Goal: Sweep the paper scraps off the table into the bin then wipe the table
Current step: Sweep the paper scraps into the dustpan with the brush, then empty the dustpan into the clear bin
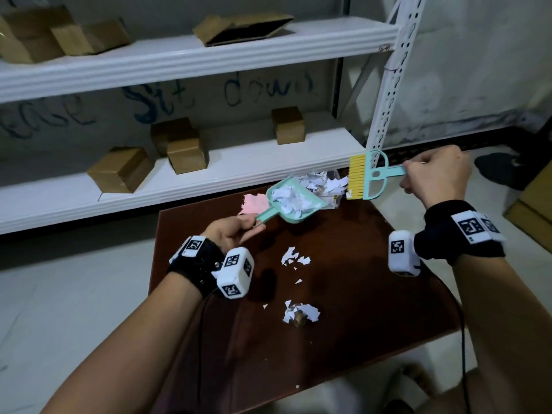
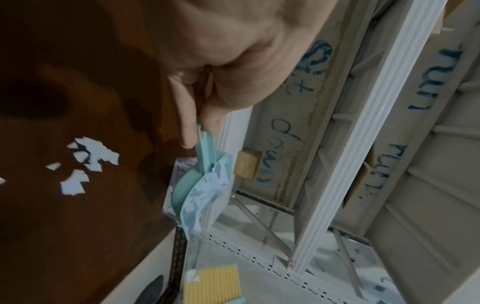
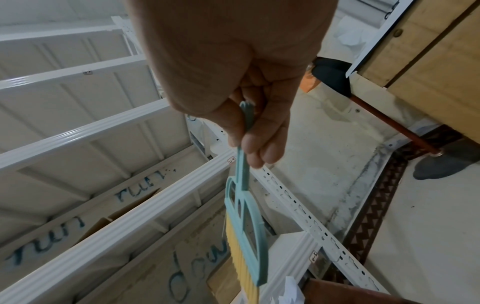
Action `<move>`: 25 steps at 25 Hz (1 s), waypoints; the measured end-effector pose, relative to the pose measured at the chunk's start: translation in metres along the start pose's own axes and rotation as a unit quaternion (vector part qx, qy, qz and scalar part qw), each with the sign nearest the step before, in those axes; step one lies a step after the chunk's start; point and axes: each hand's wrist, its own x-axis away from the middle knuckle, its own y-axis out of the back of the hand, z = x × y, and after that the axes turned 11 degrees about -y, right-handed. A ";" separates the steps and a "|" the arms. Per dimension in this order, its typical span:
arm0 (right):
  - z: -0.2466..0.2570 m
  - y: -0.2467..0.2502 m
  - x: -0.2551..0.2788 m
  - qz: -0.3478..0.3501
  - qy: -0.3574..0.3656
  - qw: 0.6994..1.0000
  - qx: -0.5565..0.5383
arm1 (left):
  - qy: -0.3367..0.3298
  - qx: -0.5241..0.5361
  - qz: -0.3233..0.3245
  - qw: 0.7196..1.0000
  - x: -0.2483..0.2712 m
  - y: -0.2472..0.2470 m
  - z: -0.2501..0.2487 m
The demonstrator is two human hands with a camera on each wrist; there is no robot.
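My left hand (image 1: 236,230) pinches the handle of a teal dustpan (image 1: 294,201) loaded with white paper scraps, tilted beside a clear bin (image 1: 331,186) at the table's far edge; the bin also holds scraps. The same dustpan (image 2: 205,185) hangs from my fingers (image 2: 187,123) in the left wrist view. My right hand (image 1: 434,174) grips the handle of a teal brush (image 1: 373,174) with yellow bristles, held in the air above the bin's right side. That brush (image 3: 246,230) shows in the right wrist view. Two small piles of scraps (image 1: 294,258) (image 1: 301,313) lie on the dark brown table (image 1: 373,294).
A pink cloth (image 1: 254,203) lies at the table's far left edge, behind the dustpan. White metal shelves (image 1: 209,171) with several cardboard boxes (image 1: 122,168) stand right behind the table. A dark shoe (image 1: 498,168) rests on the floor at the right.
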 end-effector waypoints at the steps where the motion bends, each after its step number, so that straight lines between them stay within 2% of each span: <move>1: -0.001 0.001 0.000 0.000 -0.001 1.000 0.000 | -0.004 0.007 0.001 1.000 -0.006 -0.010 -0.005; 7: -0.004 -0.003 -0.007 -0.014 0.012 1.000 0.006 | 0.017 0.026 0.003 1.000 -0.039 -0.057 -0.022; 13: -0.012 -0.014 -0.016 -0.022 0.022 0.999 0.012 | 0.027 0.000 -0.027 0.999 -0.055 -0.084 -0.009; 15: -0.014 -0.015 -0.018 -0.024 0.020 0.999 0.005 | 0.022 -0.020 -0.018 0.999 -0.058 -0.091 -0.005; 21: -0.012 -0.015 -0.018 -0.009 0.023 1.000 -0.003 | -0.049 -0.095 -0.018 0.994 -0.059 -0.100 0.007; 25: -0.012 -0.019 -0.016 0.001 0.034 0.999 0.006 | -0.118 -0.201 -0.032 0.972 -0.059 -0.101 0.011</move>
